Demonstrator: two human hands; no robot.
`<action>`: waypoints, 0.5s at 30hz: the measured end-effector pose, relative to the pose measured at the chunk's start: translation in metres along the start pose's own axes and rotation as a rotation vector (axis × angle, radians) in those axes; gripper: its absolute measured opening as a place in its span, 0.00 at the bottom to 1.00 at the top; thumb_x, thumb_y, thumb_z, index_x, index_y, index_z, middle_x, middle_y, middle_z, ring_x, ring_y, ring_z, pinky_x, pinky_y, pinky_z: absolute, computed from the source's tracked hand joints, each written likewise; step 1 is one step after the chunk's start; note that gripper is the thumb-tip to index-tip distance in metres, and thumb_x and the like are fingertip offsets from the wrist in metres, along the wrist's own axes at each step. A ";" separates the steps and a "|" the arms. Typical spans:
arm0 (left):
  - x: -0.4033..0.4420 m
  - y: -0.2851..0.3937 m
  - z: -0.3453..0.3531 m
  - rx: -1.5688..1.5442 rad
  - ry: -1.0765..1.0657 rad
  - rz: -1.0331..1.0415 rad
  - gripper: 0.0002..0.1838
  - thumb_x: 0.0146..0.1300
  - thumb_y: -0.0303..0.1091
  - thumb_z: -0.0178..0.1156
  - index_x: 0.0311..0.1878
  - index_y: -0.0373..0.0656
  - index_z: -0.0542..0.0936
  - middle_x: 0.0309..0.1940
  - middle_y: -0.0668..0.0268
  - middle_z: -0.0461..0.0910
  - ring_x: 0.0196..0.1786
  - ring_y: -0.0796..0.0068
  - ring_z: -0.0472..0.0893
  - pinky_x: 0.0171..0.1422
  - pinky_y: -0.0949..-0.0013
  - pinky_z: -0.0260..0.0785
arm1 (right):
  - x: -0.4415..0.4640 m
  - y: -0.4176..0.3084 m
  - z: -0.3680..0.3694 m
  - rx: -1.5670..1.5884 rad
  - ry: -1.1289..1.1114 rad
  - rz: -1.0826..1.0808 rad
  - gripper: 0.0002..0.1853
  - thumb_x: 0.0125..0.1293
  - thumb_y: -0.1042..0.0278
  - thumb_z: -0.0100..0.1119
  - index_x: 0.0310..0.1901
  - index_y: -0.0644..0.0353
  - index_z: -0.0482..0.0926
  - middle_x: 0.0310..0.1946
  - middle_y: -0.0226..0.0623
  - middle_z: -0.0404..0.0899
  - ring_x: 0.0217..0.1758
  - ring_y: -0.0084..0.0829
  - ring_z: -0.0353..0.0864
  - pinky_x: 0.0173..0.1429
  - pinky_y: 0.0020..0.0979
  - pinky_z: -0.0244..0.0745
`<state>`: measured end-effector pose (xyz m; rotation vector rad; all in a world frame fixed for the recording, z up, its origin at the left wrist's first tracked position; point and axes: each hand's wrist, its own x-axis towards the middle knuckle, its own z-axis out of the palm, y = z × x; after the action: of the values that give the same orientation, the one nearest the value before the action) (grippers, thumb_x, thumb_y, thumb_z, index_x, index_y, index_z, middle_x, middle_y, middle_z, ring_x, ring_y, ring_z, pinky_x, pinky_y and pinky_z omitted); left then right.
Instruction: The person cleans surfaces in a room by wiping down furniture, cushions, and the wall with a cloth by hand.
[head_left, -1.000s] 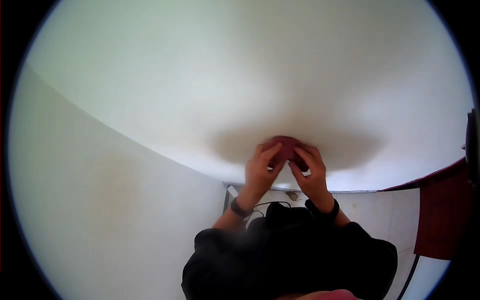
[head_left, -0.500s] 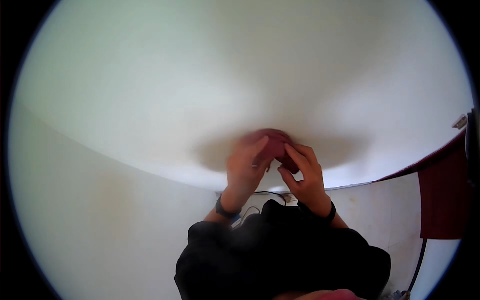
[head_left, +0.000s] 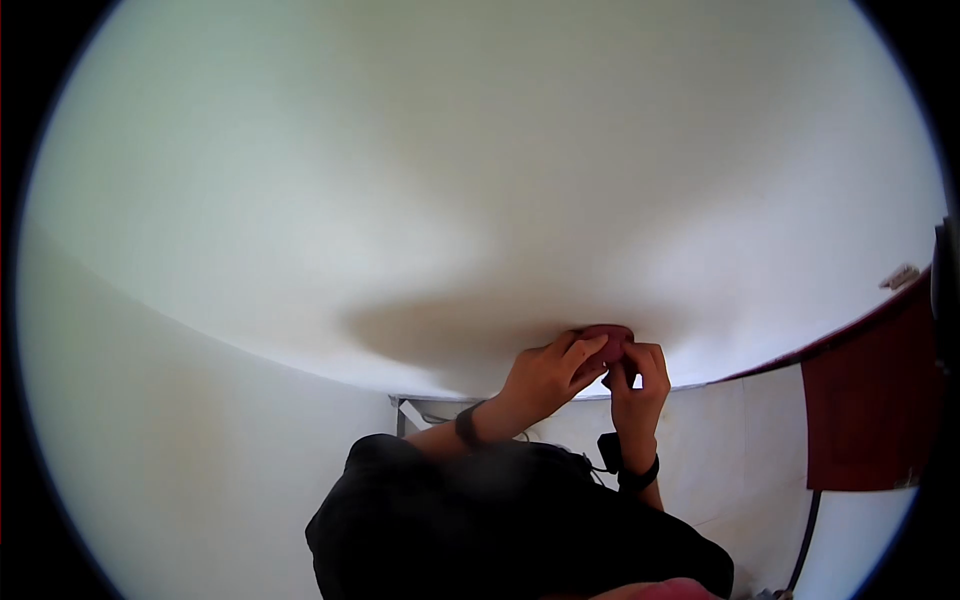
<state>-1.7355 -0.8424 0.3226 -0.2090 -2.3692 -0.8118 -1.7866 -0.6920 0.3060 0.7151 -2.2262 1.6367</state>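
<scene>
Object [head_left: 615, 339], small and dark red, is clamped between the left hand [head_left: 545, 380] and right hand [head_left: 640, 405], which are close together. It is near the edge of the white surface [head_left: 500, 180] closest to the person; whether it touches that surface cannot be told. Dark wristband [head_left: 467, 427] circles the left wrist.

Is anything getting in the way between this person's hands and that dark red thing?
Nothing visible does: the left hand and right hand both have fingers on the dark red thing. Whether it touches the white wall behind it, I can't tell.
</scene>
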 end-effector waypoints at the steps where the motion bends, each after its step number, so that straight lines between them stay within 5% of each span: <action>1: -0.002 -0.004 -0.003 -0.022 0.005 -0.020 0.23 0.56 0.36 0.74 0.54 0.46 0.77 0.40 0.60 0.83 0.32 0.64 0.85 0.32 0.67 0.77 | 0.002 -0.004 0.003 -0.001 -0.012 -0.009 0.11 0.58 0.89 0.62 0.43 0.68 0.79 0.37 0.37 0.77 0.28 0.25 0.79 0.27 0.24 0.78; 4: -0.028 -0.018 -0.010 -0.092 0.039 -0.119 0.23 0.57 0.36 0.73 0.54 0.46 0.76 0.46 0.59 0.82 0.35 0.59 0.85 0.34 0.63 0.79 | 0.002 -0.009 0.017 0.013 -0.072 0.001 0.12 0.55 0.86 0.65 0.41 0.63 0.82 0.35 0.38 0.79 0.26 0.32 0.82 0.27 0.30 0.75; 5: -0.034 -0.025 -0.015 -0.114 0.053 -0.151 0.23 0.56 0.36 0.73 0.54 0.46 0.75 0.48 0.59 0.82 0.36 0.57 0.85 0.34 0.61 0.79 | 0.001 -0.009 0.025 0.030 -0.107 -0.017 0.11 0.55 0.89 0.63 0.39 0.68 0.81 0.38 0.38 0.78 0.29 0.27 0.80 0.27 0.25 0.76; 11: -0.107 -0.101 -0.057 -0.159 0.070 -0.443 0.31 0.53 0.35 0.75 0.59 0.41 0.74 0.53 0.51 0.80 0.42 0.54 0.86 0.41 0.61 0.81 | -0.019 -0.055 0.105 0.110 -0.160 -0.215 0.13 0.55 0.86 0.66 0.44 0.66 0.83 0.42 0.42 0.81 0.30 0.32 0.83 0.33 0.30 0.79; 15: -0.126 -0.112 -0.103 -0.256 0.341 -0.457 0.32 0.52 0.22 0.73 0.62 0.39 0.72 0.59 0.49 0.77 0.49 0.56 0.85 0.48 0.62 0.82 | -0.014 -0.085 0.141 0.185 -0.325 -0.327 0.16 0.58 0.82 0.67 0.49 0.65 0.83 0.45 0.43 0.80 0.34 0.37 0.84 0.35 0.31 0.79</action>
<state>-1.6199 -0.9872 0.2542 0.3566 -2.0064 -1.2548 -1.7203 -0.8420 0.3233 1.4016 -2.0269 1.6646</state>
